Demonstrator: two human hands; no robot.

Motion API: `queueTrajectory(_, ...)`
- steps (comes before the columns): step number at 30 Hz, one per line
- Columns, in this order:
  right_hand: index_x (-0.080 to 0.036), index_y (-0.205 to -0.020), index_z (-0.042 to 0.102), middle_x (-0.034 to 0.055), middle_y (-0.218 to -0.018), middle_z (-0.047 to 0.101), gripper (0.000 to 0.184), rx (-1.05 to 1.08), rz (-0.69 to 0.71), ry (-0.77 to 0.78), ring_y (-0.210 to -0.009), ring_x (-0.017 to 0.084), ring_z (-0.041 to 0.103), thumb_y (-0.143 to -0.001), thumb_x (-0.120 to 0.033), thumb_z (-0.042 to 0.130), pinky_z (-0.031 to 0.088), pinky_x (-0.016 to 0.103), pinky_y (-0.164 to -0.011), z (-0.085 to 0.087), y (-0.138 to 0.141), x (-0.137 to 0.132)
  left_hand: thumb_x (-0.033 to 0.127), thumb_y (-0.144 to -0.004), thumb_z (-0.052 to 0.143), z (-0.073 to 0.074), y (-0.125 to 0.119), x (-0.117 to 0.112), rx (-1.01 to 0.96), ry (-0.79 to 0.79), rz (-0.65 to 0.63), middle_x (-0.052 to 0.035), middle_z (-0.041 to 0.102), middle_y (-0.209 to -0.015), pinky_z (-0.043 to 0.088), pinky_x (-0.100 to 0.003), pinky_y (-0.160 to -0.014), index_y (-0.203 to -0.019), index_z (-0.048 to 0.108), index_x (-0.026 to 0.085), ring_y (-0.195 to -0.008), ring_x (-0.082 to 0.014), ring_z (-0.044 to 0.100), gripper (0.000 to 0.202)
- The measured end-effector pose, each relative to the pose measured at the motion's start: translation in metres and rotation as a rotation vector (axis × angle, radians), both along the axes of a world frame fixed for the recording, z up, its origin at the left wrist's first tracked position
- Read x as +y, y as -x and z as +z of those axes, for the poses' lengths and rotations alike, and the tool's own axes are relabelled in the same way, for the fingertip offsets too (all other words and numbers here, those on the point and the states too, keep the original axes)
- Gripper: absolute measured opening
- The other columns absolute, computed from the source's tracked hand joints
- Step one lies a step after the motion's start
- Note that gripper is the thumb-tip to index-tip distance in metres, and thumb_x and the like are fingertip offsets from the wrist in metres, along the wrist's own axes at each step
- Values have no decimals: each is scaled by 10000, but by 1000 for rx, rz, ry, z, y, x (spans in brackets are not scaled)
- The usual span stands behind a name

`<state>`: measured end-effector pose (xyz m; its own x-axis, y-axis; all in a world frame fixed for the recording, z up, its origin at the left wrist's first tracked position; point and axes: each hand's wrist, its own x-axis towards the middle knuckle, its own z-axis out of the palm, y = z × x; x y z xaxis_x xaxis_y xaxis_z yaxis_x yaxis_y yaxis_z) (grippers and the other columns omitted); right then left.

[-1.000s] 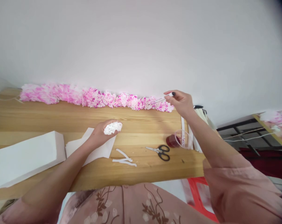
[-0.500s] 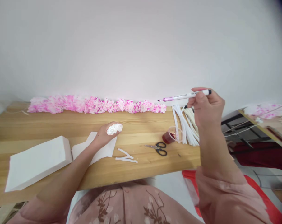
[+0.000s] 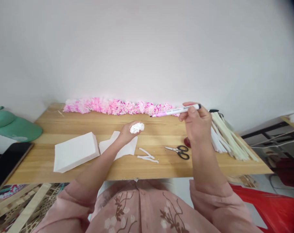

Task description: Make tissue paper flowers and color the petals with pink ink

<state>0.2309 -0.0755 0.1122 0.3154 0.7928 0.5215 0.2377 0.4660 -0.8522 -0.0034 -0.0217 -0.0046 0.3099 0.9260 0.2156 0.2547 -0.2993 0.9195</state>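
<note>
My left hand [image 3: 128, 133] is closed around a crumpled white tissue bundle [image 3: 137, 128], whose ruffled end faces up. Between the fingers of my right hand [image 3: 196, 121] lies a marker [image 3: 172, 111], white with a purple-pink section and a dark tip, pointing left. The marker's tip is apart from the bundle, above it and to its right. Beneath my left arm are flat white tissue sheets [image 3: 129, 148]. White strips [image 3: 148, 158] lie to the right of them. Scissors [image 3: 179, 152] with black handles rest near my right wrist, which hides most of a dark red container [image 3: 187, 141].
Along the wall runs a row of pink-and-white ruffled paper puffs [image 3: 117, 106]. A stack of white tissue [image 3: 76, 150] sits left. White and cream strips [image 3: 230, 139] lie right. A green cap [image 3: 13, 124] and a black phone [image 3: 12, 163] are at the left end of the wooden table [image 3: 149, 174].
The view has turned left, bringing the cap and phone into sight. My right hand with the marker has come lower and closer to my left hand. My left hand still holds the bundle.
</note>
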Motion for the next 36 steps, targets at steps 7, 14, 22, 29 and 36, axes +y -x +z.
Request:
queueTrajectory(7,-251,-873,693,-32,-595,533,254,-2,45,23,-533,112,505,-804,-494,665,447,269,-532,-21,23,-8,205,-749,612,8,2,0,89,-128,-51,-41,736,-976,505,-287,-795,-968,699,180,-899,-205,671,237)
queueTrajectory(14,-265,-872,705,-36,-606,545,191,-38,40,36,-560,114,520,-796,-439,684,461,257,-536,-31,41,-15,144,-756,578,8,2,2,234,-223,-21,-44,732,-967,473,-286,-777,-933,703,191,-894,-206,658,223)
queueTrajectory(22,-259,-917,715,-23,-659,565,203,-116,48,91,-583,117,517,-802,-423,681,442,247,-521,-39,48,-16,166,-783,565,8,3,3,327,-283,-29,-46,724,-961,453,-278,-745,-946,701,197,-887,-202,639,214)
queueTrajectory(29,-262,-917,716,-18,-708,600,187,-207,48,89,-596,125,539,-819,-412,663,459,262,-561,-40,50,-16,155,-758,570,14,4,1,331,-277,-35,-33,716,-884,434,-272,-691,-893,704,201,-821,-195,634,195)
queueTrajectory(36,-266,-908,723,-20,-699,601,158,-192,62,95,-596,119,537,-810,-382,682,453,256,-558,-40,51,-16,154,-752,576,12,4,2,311,-285,-45,-29,721,-890,434,-269,-690,-903,714,207,-825,-196,639,211)
